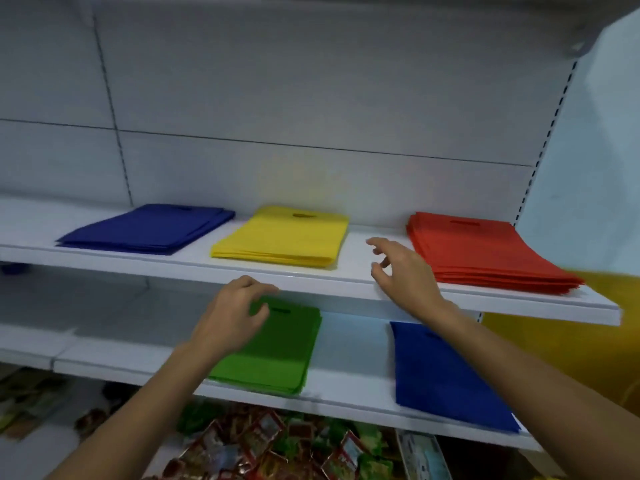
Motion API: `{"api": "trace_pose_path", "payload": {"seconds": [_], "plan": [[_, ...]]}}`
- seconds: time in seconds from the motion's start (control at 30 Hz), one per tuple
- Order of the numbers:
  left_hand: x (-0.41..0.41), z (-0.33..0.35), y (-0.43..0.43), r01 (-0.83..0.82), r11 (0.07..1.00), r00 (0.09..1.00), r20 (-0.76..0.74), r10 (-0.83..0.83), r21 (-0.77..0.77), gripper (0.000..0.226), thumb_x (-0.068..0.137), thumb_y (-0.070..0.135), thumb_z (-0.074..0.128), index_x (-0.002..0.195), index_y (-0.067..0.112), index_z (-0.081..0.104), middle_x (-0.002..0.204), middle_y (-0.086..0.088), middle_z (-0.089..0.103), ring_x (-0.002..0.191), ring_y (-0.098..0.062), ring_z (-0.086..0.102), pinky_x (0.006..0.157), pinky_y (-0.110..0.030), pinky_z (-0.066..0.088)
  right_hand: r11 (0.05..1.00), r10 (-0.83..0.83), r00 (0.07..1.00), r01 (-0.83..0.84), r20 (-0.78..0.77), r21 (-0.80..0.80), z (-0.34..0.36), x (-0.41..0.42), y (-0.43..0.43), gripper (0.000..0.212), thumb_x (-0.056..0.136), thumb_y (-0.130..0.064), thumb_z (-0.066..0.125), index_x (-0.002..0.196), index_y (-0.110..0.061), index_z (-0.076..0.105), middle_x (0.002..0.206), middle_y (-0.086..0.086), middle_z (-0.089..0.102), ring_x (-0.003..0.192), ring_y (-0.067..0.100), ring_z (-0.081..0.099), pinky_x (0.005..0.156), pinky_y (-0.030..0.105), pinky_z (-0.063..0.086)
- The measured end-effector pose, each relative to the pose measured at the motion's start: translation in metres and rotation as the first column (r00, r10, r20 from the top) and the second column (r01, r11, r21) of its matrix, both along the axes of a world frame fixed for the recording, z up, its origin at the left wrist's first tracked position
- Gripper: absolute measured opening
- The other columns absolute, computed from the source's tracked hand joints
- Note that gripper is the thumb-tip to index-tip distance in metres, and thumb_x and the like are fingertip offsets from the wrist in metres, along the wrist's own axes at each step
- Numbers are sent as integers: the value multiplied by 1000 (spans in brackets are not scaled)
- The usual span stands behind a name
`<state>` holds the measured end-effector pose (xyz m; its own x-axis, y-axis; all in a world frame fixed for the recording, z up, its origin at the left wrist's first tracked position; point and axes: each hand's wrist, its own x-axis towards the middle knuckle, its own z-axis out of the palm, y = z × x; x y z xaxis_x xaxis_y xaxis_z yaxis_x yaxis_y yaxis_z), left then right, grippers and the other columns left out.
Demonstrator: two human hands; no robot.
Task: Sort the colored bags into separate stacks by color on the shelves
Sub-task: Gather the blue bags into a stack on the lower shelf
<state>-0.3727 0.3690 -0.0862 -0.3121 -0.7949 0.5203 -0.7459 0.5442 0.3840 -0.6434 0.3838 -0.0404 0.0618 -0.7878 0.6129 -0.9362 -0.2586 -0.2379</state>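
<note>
Matt cloth bags [284, 237]; smooth white shelf [346, 282]

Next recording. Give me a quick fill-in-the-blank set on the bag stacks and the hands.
1. On the upper shelf, the stack between the navy stack and the red stack is ____.
2. The left hand is over the ____ stack.
3. The lower shelf carries ____ stacks.
4. The right hand holds ____.
Missing words: yellow, green, two, nothing.
</note>
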Motion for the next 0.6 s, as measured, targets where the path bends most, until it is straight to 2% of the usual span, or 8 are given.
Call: {"api": "trace_pose_path", "payload": {"seconds": [0.13, 0.33, 0.43, 0.6], "plan": [[92, 19, -8, -40, 998, 999, 4, 41, -48, 31, 82, 6, 61, 111, 16, 66, 94, 4, 54, 89, -18, 55, 77, -24, 37, 1000, -8, 1000, 8, 30, -2, 12, 86, -30, 41, 90, -19, 50, 131, -24, 48, 121, 0, 59, 100, 18, 59, 77, 32, 44], [215, 29, -22, -100, 993, 995, 20, 101, -62, 31, 82, 5, 61, 111, 17, 66, 94, 5, 55, 84, -10, 51, 75, -26, 42, 999, 33, 994, -30, 106, -22, 11, 212, -74, 43, 90, -20, 50, 132, -23, 46, 123, 0, 58, 103, 19, 59, 79, 33, 44], [268, 29, -32, -169, 985, 986, 3, 169, -24, 33, 83, 6, 59, 113, 17, 64, 101, -1, 59, 86, -10, 50, 75, -21, 37, 998, 68, 994, -67, 91, -11, 14, 266, -98, 43, 90, -21, 49, 133, -23, 46, 124, -1, 58, 104, 18, 58, 79, 31, 43], [329, 24, -63, -240, 971, 970, -48, 240, -4, 34, 83, 5, 59, 114, 17, 64, 101, 0, 57, 88, -11, 50, 76, -20, 36, 990, 141, 989, -141, 49, -3, 18, 335, -146, 43, 91, -21, 48, 134, -22, 44, 122, 0, 58, 102, 20, 58, 80, 33, 46]]}}
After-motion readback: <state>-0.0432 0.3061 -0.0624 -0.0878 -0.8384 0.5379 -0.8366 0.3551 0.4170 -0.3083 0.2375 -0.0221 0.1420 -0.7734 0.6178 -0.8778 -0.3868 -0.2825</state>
